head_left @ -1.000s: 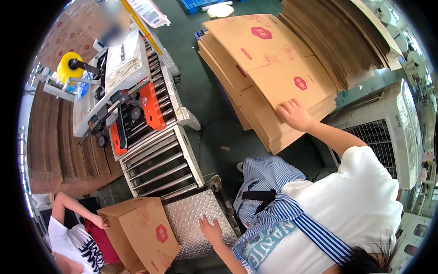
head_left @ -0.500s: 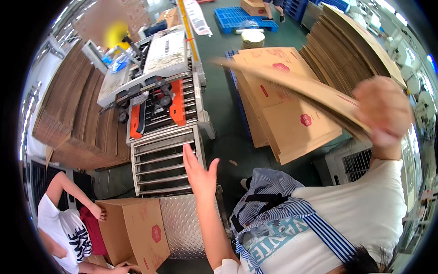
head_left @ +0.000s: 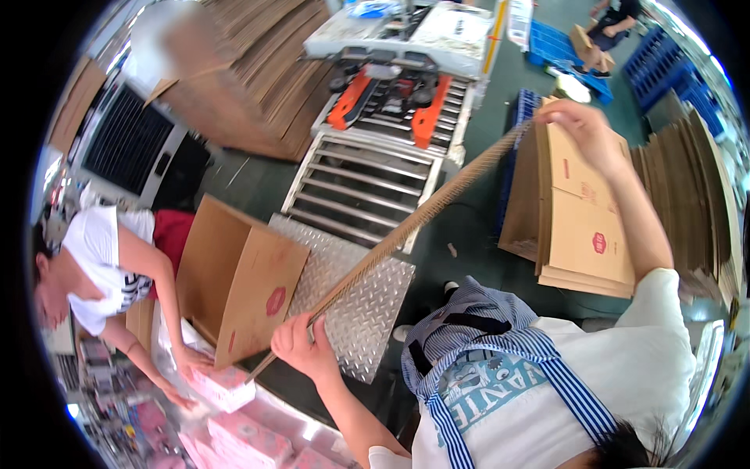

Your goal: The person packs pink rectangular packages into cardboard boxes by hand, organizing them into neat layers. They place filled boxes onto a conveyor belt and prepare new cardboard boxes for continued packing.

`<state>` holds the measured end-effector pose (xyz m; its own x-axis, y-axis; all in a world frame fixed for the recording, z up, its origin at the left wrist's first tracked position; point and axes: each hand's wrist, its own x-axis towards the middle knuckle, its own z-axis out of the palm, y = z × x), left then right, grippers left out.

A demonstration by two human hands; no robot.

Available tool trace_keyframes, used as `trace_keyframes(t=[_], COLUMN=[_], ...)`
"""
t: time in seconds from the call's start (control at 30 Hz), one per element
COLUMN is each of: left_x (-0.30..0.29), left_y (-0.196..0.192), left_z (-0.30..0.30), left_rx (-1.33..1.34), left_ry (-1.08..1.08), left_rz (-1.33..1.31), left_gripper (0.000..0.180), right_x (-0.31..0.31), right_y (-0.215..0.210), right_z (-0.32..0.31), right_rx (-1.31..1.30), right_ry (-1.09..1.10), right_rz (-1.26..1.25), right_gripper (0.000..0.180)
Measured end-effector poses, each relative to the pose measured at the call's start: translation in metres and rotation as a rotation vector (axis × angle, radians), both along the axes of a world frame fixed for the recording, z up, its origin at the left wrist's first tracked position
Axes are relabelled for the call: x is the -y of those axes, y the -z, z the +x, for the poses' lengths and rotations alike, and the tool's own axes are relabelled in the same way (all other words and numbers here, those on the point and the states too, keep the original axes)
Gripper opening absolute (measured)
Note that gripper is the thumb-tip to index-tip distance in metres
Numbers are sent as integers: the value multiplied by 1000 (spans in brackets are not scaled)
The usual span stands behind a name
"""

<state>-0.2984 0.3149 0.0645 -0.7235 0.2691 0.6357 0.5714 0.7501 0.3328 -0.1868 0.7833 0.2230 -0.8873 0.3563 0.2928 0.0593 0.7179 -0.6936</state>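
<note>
A folded flat cardboard carton [head_left: 426, 211], seen edge-on, slants across the space in front of me. My left hand [head_left: 305, 348] grips it close to its lower left end, thumb on one side. At its upper right end my right hand [head_left: 582, 131] is closed on the edge. Below the carton lies a diamond-tread metal plate [head_left: 363, 316]. Left of it stands an opened cardboard box [head_left: 266, 285] with a red mark. A co-worker's hands [head_left: 187, 363] are beside that box, at a pink and white package [head_left: 225, 388].
A roller conveyor [head_left: 359, 187] leads from the plate to a machine with orange guides [head_left: 426, 117]. Stacked flat cartons [head_left: 586, 227] rest on a blue pallet to the right, with more stacks [head_left: 691, 195] behind. Pink packages [head_left: 246, 438] fill the lower left. Another person stands far right.
My view has turned left. The flat carton has swung over from the right side to the front, and my left hand, open and free before, now grips its other end.
</note>
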Motion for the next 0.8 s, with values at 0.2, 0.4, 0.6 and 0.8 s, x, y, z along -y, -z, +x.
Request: trace_keyframes(t=[0.2, 0.4, 0.6, 0.8], left_x=[18, 54, 107, 115], left_y=[17, 36, 39, 66], left_z=[13, 40, 49, 50], left_rx=[74, 99, -56, -214], left_ry=[-300, -332, -222, -271], left_rz=[-255, -393, -232, 19], left_gripper=[30, 53, 28, 23], right_x=[166, 214, 205, 113], right_y=[134, 129, 142, 148], right_z=[-102, -172, -203, -182], right_rx=[69, 380, 231, 243], right_ry=[-769, -816, -615, -724], right_rz=[735, 673, 801, 168], right_gripper=[44, 67, 65, 52])
